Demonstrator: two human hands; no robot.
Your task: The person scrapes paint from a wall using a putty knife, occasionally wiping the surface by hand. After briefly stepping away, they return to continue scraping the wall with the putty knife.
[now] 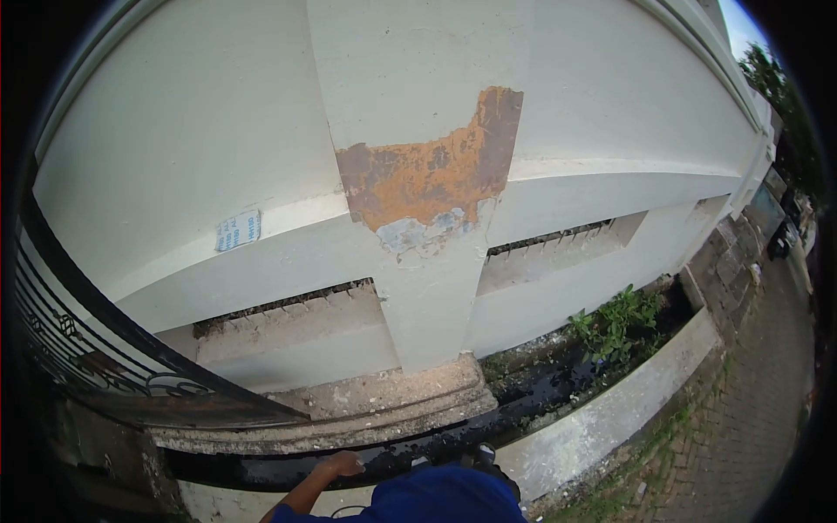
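Observation:
My left hand (346, 464) is low in the view, held over the dark water of the ditch (261, 468), with its fingers curled together. Whether anything is inside the fingers is too small to make out. My right hand does not show. Ahead stands a white wall with a patch of peeled paint (427, 174), orange and brown, on its pillar. A small sheet with blue print (238, 230) lies on the wall's ledge, left of the pillar.
A black metal gate (113, 349) curves along the left. Green plants (621, 322) grow in the ditch at the right. A low concrete edge (584, 444) borders the ditch, and a paved path (741, 418) runs beyond it.

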